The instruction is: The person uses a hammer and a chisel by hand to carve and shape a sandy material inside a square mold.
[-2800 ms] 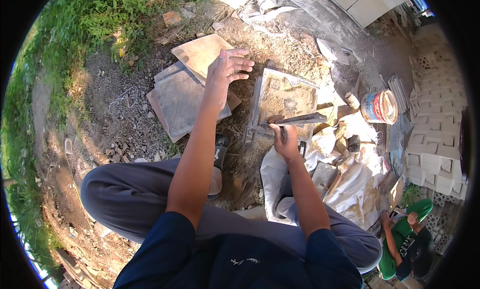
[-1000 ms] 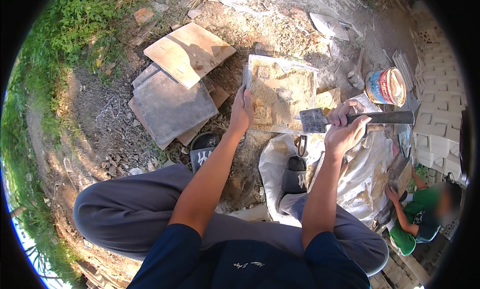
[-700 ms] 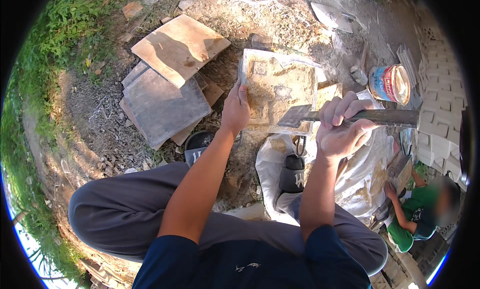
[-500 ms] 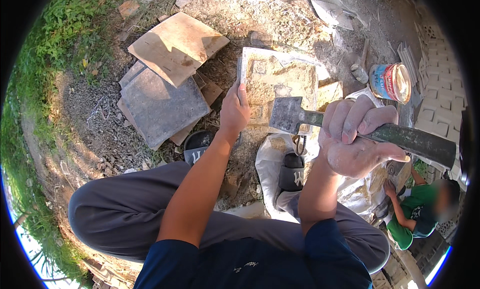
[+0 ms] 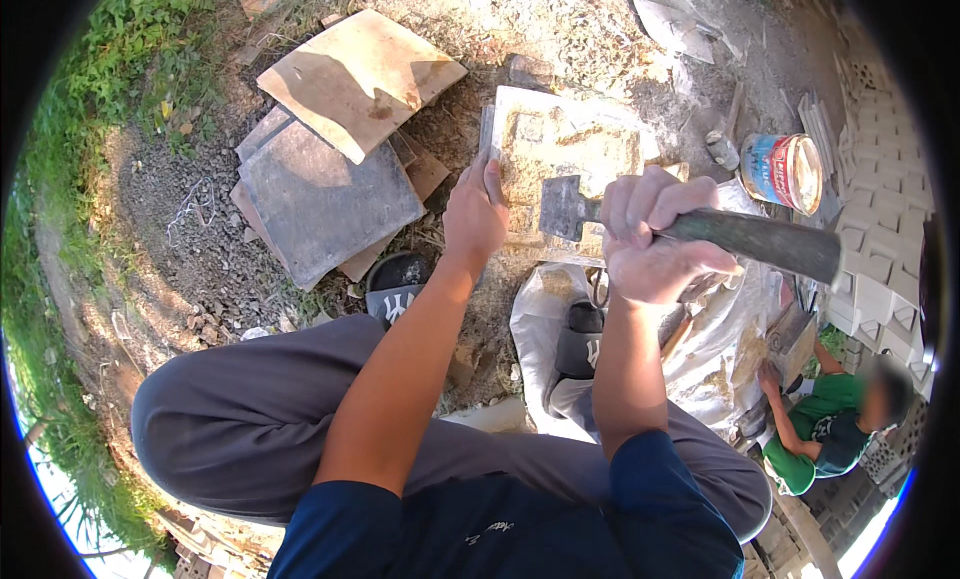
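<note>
My right hand (image 5: 655, 241) is wrapped round a scraper-like tool (image 5: 568, 208), with a broad square metal blade pointing left and a thick dark handle (image 5: 765, 241) sticking out to the right. The blade hovers over, or rests against, a square pale mould (image 5: 567, 144) whose raised pattern is caked with sandy material; contact cannot be told. At the mould's left side, my left hand (image 5: 475, 214) grips the edge, where a thin grey board shows behind it. The mould's lower right part is hidden by my right hand and the tool.
Tan and grey square boards (image 5: 335, 204) lie stacked on gravel to the left. A paint bucket (image 5: 785, 171) stands at the right, near stacked pale blocks (image 5: 880, 239). White sheeting (image 5: 720, 354) spreads beside my leg. Another person (image 5: 830, 419) in green works at the lower right.
My right hand has moved left and slightly away from the camera with the tool, whose blade shifted slightly down across the mould. My left hand keeps its grip on the edge.
</note>
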`<state>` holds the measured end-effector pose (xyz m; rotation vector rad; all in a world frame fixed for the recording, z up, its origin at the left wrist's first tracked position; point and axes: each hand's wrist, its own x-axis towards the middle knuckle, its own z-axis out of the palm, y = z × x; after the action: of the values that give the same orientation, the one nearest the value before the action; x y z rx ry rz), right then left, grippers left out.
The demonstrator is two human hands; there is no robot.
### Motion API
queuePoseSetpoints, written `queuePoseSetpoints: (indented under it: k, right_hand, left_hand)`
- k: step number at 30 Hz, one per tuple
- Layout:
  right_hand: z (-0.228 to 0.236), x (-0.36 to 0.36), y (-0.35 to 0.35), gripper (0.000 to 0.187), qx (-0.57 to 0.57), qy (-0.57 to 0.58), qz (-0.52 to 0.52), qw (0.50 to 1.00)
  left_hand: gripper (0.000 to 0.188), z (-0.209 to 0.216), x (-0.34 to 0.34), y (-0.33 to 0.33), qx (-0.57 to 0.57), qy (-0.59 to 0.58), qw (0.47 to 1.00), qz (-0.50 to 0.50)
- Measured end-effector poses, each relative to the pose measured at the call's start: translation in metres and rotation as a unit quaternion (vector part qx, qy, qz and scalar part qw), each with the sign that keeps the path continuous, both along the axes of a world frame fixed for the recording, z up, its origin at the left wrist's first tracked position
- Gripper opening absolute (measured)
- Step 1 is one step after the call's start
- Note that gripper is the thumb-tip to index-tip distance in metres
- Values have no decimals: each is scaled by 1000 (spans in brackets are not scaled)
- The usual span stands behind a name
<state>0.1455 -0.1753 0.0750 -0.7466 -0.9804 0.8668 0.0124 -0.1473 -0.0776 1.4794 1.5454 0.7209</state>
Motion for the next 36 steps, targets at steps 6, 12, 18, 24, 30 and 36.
queuePoseSetpoints:
  k: [6,12,18,24,30,36]
  right_hand:
    - [0,-11,21,68,-55,-31,-46,997]
    - [-23,-7,44,68,-25,-48,-104,993]
    - [11,4,49,58,90,-34,-24,995]
    - [-8,-10,63,56,44,-94,-27,994]
    - [-40,-6,72,55,40,-88,-27,995]
    - [5,-17,76,56,47,9,22,999]
  left_hand:
    - [44,11,0,0,-23,62,998,18]
    - [42,7,1,0,-10,90,996,-6]
    - [44,9,3,2,-14,111,994,12]
    - [46,18,1,-1,-49,148,988,6]
    - [45,25,12,1,-38,155,987,0]
    - [41,22,5,0,-28,172,985,17]
